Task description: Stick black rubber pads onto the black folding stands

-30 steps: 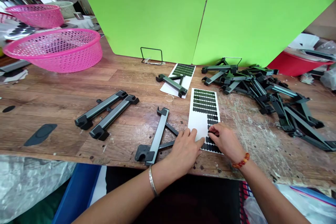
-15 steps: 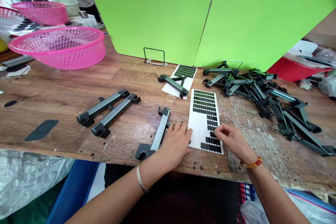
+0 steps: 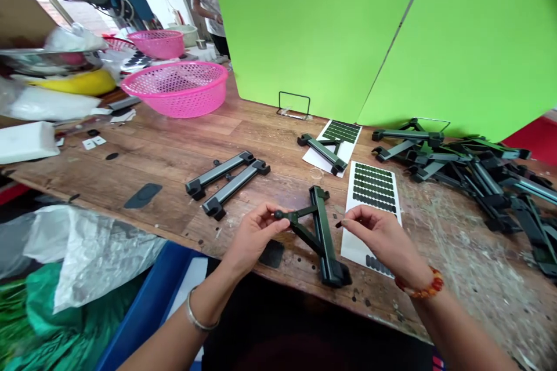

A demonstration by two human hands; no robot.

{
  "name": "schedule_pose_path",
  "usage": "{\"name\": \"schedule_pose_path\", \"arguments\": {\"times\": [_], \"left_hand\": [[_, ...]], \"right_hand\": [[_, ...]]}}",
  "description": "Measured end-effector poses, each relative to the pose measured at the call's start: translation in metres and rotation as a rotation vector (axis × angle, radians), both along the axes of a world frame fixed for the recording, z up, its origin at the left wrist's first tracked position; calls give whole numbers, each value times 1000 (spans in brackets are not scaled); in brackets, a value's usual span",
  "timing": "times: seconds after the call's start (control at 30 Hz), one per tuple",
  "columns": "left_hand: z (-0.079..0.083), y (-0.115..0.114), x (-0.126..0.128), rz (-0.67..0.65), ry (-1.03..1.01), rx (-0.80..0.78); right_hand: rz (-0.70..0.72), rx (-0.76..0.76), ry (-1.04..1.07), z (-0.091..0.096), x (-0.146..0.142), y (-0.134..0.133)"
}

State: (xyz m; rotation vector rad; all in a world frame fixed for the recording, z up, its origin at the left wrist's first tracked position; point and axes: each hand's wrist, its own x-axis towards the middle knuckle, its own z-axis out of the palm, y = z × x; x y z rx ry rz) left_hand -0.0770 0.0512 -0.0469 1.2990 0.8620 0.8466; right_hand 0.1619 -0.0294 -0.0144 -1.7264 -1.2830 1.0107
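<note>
My left hand (image 3: pixel 252 233) is closed on the thin strut end of a dark folding stand bracket (image 3: pixel 322 237), which is lifted off the wooden table (image 3: pixel 143 156) and turned so its long bar points toward me. My right hand (image 3: pixel 378 234) pinches a small black oval pad (image 3: pixel 338 224) between thumb and forefinger, close to the bracket's bar. Under that hand lies a white sheet of black oval pads (image 3: pixel 372 191), partly peeled.
A finished pair of brackets (image 3: pixel 227 179) lies to the left. A second pad sheet (image 3: pixel 336 138) carries one bracket. A pile of brackets (image 3: pixel 470 168) fills the right. Pink baskets (image 3: pixel 180 86) stand far left. A green screen (image 3: pixel 348 29) backs the table. A person stands behind.
My left hand has picked the bracket up off the table and swung it round. My right hand has lifted a pad off the sheet. The view has shifted left.
</note>
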Motion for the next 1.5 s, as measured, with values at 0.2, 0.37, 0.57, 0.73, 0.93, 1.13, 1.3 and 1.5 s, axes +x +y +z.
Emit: {"name": "schedule_pose_path", "arguments": {"times": [0.2,0.37,0.57,0.73,0.93,1.13,1.3,1.5], "left_hand": [[-26,1,-29,-75,369,307],[-32,1,-35,-57,631,579],[-42,1,-38,-73,598,585],[-48,2,-40,-75,577,582],[-48,2,-39,-60,568,593],[-48,1,-39,-60,559,598],[-50,0,-40,-56,558,619],[-49,0,-40,-66,565,621]], "right_hand": [[283,89,-154,-2,-49,32],[394,65,-271,-11,-76,56],[488,21,-367,-21,-89,73],[529,-82,-382,-19,-92,81],[539,-103,-416,-22,-96,84],[529,-110,-454,-27,-99,85],[528,-118,-455,-29,-98,84],[513,-72,-513,-37,-99,80]]}}
